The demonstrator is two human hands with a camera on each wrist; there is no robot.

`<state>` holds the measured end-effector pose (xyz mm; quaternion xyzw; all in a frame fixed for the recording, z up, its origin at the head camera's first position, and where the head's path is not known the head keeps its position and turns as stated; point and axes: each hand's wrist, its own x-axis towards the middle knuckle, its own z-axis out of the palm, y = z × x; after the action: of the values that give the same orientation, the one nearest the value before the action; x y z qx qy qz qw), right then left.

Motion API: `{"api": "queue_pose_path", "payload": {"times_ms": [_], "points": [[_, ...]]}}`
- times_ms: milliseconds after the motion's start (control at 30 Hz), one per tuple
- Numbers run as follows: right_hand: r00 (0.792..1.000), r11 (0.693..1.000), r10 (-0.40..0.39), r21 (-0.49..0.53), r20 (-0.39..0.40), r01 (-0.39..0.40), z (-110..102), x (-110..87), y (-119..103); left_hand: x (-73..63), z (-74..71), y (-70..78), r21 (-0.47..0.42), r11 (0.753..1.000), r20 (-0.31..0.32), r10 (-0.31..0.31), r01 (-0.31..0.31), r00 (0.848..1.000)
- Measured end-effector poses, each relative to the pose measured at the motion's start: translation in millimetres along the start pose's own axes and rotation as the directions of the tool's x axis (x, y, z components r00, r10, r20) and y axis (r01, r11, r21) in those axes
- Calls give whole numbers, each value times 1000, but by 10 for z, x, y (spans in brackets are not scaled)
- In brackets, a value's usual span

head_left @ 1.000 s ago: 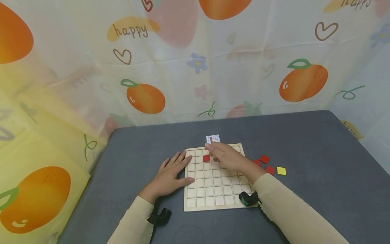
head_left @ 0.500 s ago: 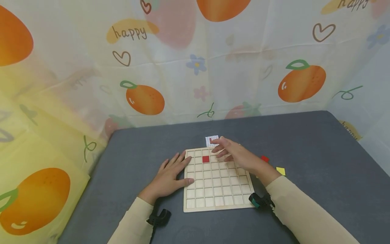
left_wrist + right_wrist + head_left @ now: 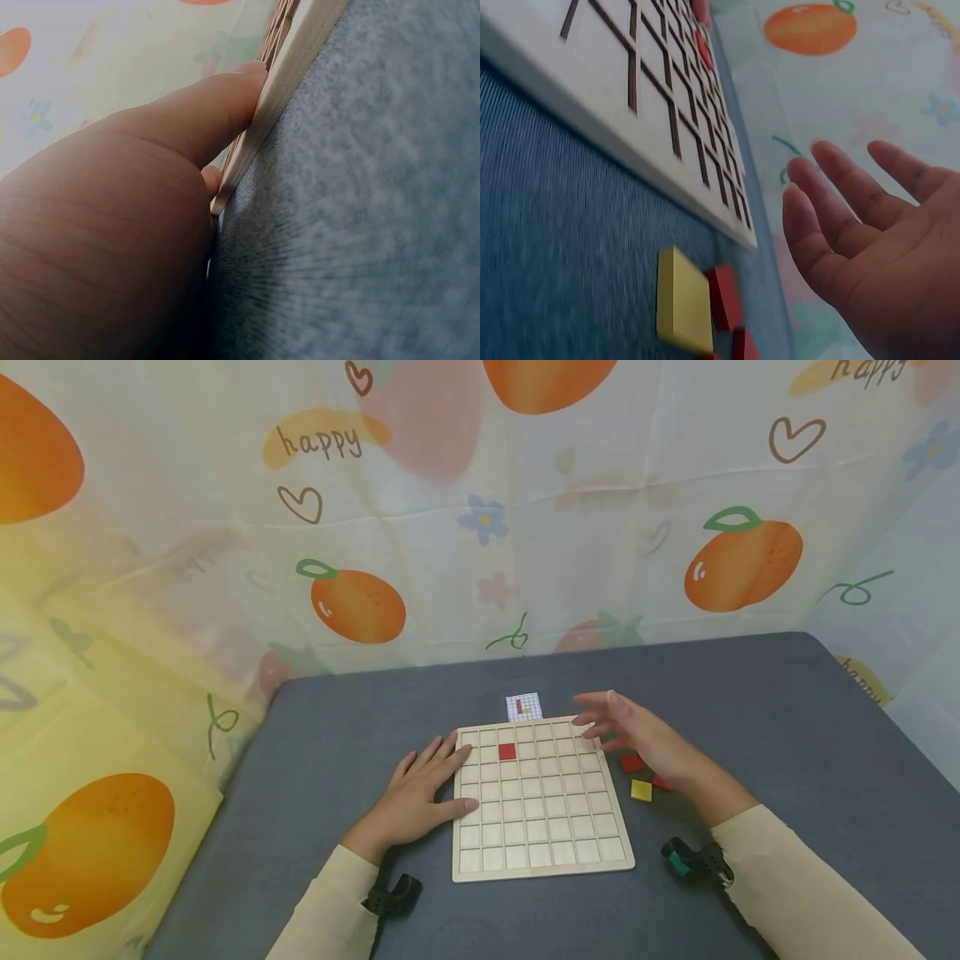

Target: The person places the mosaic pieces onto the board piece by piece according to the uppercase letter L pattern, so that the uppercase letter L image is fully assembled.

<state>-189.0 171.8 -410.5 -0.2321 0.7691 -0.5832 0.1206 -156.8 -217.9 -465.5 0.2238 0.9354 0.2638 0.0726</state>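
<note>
Wooden grid board (image 3: 537, 808), one red tile (image 3: 507, 752) towards far-left corner; left hand (image 3: 418, 797), fingers spread, on left edge; right hand (image 3: 651, 739), fingers loosely parted, near far-right corner.

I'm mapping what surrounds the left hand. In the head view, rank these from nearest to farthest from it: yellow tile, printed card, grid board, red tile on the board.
1. Grid board: touched by the left hand at its left edge.
2. Red tile on the board: right of the fingertips.
3. Printed card: by the board's far edge.
4. Yellow tile: off the board's right side.
</note>
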Motion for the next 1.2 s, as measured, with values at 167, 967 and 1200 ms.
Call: {"api": "queue_pose_path", "payload": {"times_ms": [167,967,1200], "points": [[999,999,-34,18,-26,35,-198,-148,52,9,-10,2,-2,1000,23,-18,18,1000],[975,974,131,-159,-179,-160,-621,-559,533,17,13,28,2,999,28,-34,34,999],[978,919,89,-363,-190,-155,-549,-531,627,10,-4,18,-2,1000,31,-26,26,999]]}}
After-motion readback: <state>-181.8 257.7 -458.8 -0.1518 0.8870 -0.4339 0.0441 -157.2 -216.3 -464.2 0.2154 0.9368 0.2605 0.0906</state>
